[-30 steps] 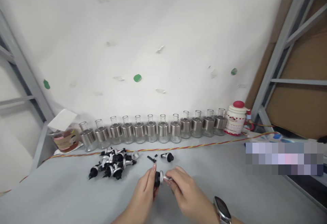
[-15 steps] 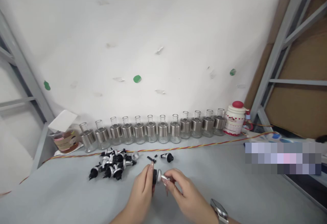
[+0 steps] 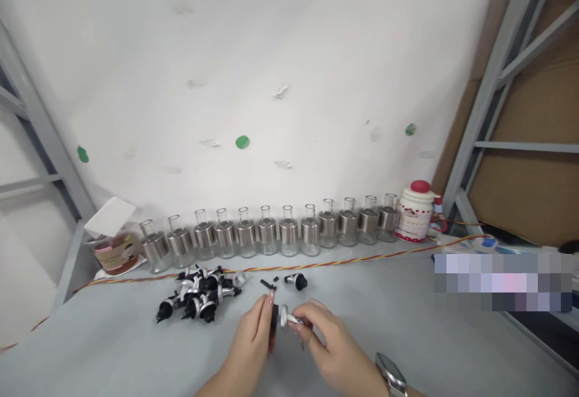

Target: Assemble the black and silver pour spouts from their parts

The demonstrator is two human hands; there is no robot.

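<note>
My left hand (image 3: 251, 332) is closed on a black stopper (image 3: 274, 316), whose lower part its fingers hide. My right hand (image 3: 326, 338) pinches the thin end of a silver pour spout (image 3: 284, 315), the wide collar turned toward the stopper. A narrow gap shows between the two parts. Just beyond my fingertips lie a small black strip (image 3: 266, 284) and a single pourer (image 3: 298, 281) with a black stopper. To the left is a heap of silver and black pourers (image 3: 199, 293), with a round clear-looking cap (image 3: 239, 278) at its edge.
Along the wall stands a row of several glass bottles (image 3: 288, 228) with metal sleeves, their necks open. A twisted red and yellow wire (image 3: 271, 267) runs in front. A brown-filled tub (image 3: 118, 253) is at left, a white jar with a red lid (image 3: 414, 213) at right.
The silver spout has come slightly away from the black stopper, widening the gap between them. Both hands stay in nearly the same place.
</note>
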